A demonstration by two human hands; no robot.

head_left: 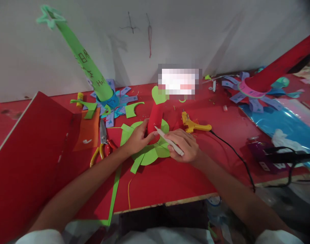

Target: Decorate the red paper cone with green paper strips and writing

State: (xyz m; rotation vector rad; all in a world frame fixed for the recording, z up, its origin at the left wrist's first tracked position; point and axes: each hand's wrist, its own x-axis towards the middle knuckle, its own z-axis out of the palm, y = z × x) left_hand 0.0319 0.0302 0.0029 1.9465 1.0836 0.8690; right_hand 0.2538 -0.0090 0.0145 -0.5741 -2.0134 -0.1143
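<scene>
In the head view a red paper tube [155, 117] stands on a base of green rounded petals [147, 159], with a green heart [158, 95] at its top. My left hand [139, 137] grips the lower part of the tube from the left, thumb across its front. A white pen [171, 142] is held in my right hand [184, 144], fingers closed around it. The pen's tip points at the front of the tube; whether it touches, I cannot tell. Green strips lie across the petals by my left wrist.
Left of my hands are pliers [103, 132], an orange sheet [88, 134] and a tall green tube [87, 64] with writing. A yellow glue gun [195, 126] lies to the right, its black cord trailing toward the table edge. Farther right are a red tube [284, 67] and a blue plastic packet [292, 125].
</scene>
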